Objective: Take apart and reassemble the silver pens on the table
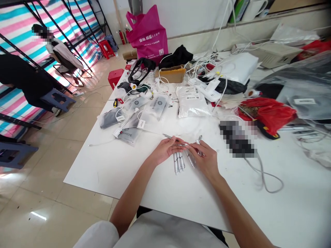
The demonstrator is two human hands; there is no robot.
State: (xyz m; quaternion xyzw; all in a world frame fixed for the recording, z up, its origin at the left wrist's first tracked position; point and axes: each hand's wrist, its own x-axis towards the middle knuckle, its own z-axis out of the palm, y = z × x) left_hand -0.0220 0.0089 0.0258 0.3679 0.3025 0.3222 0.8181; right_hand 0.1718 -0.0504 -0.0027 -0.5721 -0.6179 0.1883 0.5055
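My left hand (165,150) and my right hand (205,158) meet over the white table (108,165). Between their fingertips they pinch a slim silver pen (172,138) that points up and to the left. Both hands are closed in a pinch on it. Just below the fingers, several more silver pens (179,162) lie side by side on the table. Another pen end (199,138) sticks up beside my right hand's fingers.
Small sealed packets (144,110) and a white bag (191,101) lie beyond the hands. White cables (207,69), a cardboard box (172,74), a pink bag (148,34) and a red bag (269,113) crowd the far side. A grey cable (263,175) loops at right. A person (62,51) sits far left.
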